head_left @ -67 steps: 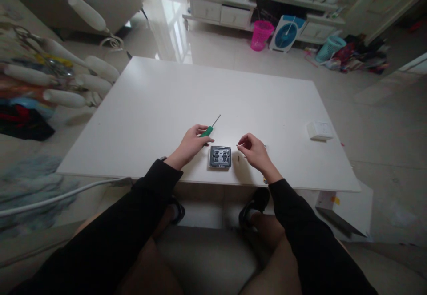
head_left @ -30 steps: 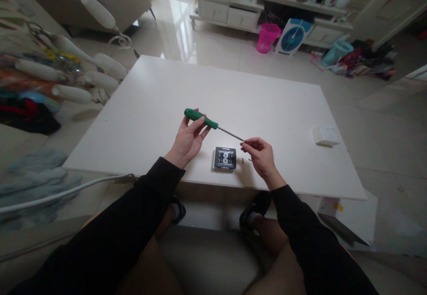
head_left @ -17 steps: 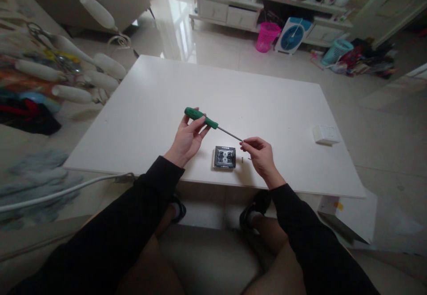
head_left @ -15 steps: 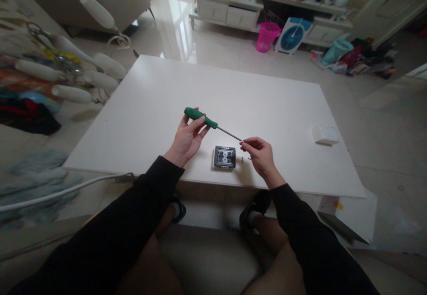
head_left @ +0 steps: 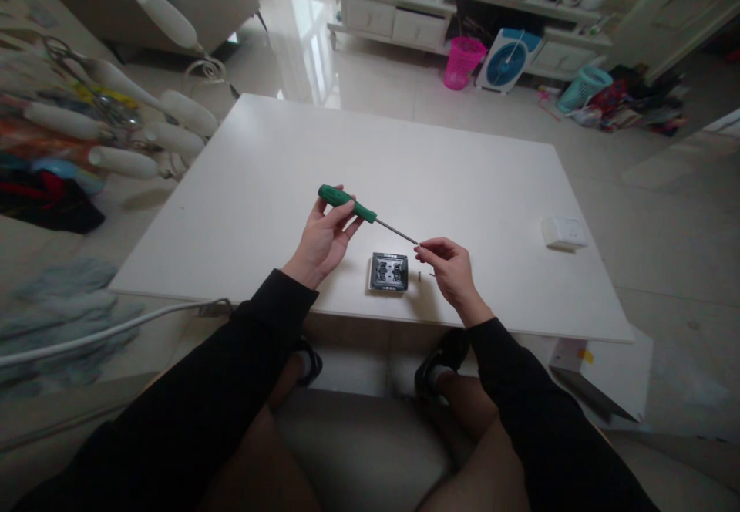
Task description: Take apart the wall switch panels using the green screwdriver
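My left hand (head_left: 324, 240) is closed around the green handle of a screwdriver (head_left: 365, 213), held tilted above the table with its shaft sloping down to the right. At the shaft's tip, the thumb and fingers of my right hand (head_left: 449, 265) are pinched together; whatever small thing may be between them is hidden. Below the shaft, a square black-and-white unit that looks like an open wall socket or switch (head_left: 388, 273) lies on the white table (head_left: 324, 142). Just right of it is a small screw (head_left: 419, 276), and another small metal piece (head_left: 432, 274) shows beside my right hand.
A white box-shaped piece (head_left: 563, 233) stands near the table's right edge. A pale cable (head_left: 144, 313) runs in at the left front edge. Beyond the table are a pink basket (head_left: 464, 65) and a blue-and-white fan (head_left: 507, 65) on the floor.
Almost nothing differs. Both hands and the screwdriver keep the same pose, and the small shift seen is the whole view moving slightly.
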A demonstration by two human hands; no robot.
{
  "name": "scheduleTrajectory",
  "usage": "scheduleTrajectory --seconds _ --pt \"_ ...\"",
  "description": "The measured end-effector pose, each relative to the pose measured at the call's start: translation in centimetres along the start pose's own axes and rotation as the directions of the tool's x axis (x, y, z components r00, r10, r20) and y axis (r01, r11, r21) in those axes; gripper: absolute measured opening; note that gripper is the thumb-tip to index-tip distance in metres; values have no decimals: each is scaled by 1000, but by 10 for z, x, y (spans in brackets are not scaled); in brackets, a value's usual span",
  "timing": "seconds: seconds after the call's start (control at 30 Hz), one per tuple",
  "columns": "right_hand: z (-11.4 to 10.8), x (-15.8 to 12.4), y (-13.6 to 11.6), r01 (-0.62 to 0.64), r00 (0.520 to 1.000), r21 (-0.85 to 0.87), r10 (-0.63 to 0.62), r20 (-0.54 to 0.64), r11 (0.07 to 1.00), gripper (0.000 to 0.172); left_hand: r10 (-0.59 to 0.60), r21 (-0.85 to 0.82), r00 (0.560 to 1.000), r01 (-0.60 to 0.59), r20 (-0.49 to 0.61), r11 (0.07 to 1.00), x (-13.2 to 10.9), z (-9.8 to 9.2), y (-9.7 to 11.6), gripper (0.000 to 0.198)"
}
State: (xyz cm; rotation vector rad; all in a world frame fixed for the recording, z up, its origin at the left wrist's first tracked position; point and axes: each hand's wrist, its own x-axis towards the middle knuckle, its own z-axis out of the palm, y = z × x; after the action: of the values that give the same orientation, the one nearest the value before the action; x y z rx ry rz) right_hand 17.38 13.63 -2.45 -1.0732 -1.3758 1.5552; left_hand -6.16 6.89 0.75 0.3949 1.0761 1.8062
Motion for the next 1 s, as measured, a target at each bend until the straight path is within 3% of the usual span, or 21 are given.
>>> scheduleTrajectory --seconds 0.23,1.0 --pt "-1 1 2 10 1000 5 -10 15 1000 27 -41 -133 999 40 -4 990 0 1 -1 42" --pt "0 -1 5 36 999 -37 -36 6 999 29 -21 -81 1000 20 -13 997 0 0 -2 35"
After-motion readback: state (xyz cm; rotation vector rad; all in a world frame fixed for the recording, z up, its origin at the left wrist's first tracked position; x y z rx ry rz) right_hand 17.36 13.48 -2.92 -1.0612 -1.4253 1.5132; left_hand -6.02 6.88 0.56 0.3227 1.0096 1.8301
